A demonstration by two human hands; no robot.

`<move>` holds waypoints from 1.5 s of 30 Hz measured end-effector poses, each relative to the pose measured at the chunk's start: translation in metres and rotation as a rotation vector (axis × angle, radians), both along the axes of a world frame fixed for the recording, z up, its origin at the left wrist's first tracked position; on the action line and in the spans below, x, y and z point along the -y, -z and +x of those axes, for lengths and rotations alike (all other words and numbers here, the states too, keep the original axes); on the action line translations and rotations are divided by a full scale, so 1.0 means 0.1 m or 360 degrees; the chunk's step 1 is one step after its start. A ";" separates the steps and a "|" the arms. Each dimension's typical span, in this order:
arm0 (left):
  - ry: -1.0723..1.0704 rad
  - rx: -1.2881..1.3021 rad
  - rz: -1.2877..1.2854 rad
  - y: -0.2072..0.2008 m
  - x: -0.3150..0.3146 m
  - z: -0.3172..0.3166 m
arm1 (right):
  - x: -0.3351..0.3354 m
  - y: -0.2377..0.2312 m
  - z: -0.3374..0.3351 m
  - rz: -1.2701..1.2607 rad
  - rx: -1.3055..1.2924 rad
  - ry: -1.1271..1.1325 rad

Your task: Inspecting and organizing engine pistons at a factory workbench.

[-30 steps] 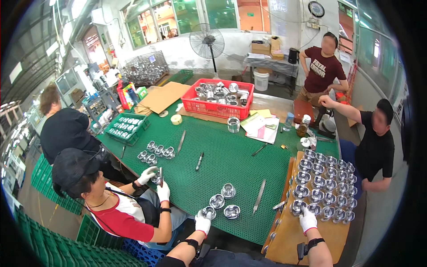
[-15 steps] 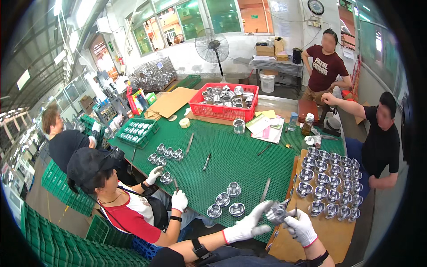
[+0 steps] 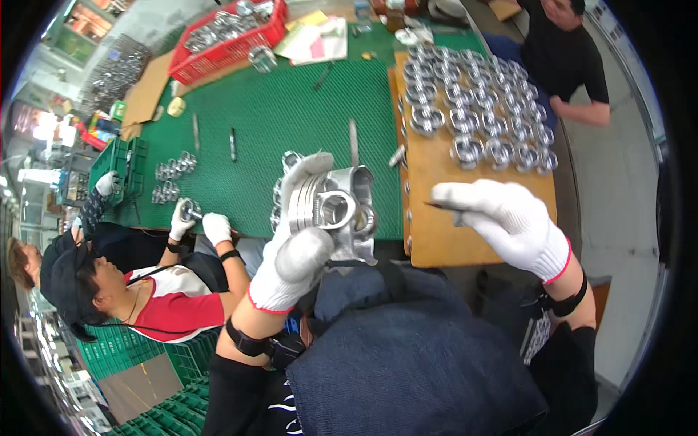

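The round silver metal piston (image 3: 336, 200) is hard and shiny, with smooth parts and thin grooves cut in its side. The many silver metal pistons in rows (image 3: 469, 120) are glossy too. The left hand's white cloth glove (image 3: 298, 251) and the right hand's white cloth glove (image 3: 512, 221) look soft, knitted and matt. The flat tan-brown board (image 3: 454, 236) looks like smooth wood. The green tabletop (image 3: 273, 116) has a rough, bumpy look. The red basket (image 3: 218, 59) is plastic. The white paper sheets (image 3: 323, 43) look thin and flat. The dark blue apron (image 3: 414, 363) is matt, rough cloth.
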State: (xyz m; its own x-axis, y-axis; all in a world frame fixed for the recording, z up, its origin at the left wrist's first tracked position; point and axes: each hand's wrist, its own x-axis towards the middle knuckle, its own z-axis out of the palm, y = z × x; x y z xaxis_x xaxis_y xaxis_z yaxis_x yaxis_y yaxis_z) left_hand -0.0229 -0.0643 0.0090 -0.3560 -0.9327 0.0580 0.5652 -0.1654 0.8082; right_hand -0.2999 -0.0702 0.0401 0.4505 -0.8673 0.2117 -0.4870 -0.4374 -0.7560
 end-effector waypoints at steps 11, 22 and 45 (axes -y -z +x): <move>-0.0050 0.0986 -0.0705 0.00 -0.20 -0.11 | -0.11 -0.11 0.32 -0.0925 -0.0993 -0.0213; -0.0662 0.1113 -0.1598 -0.05 -0.08 -0.08 | -0.19 0.03 0.42 0.0200 -0.0032 -0.0201; -0.0367 0.1670 -0.1518 -0.20 -0.19 -0.17 | -0.29 0.02 0.46 -0.0413 -0.0785 -0.0093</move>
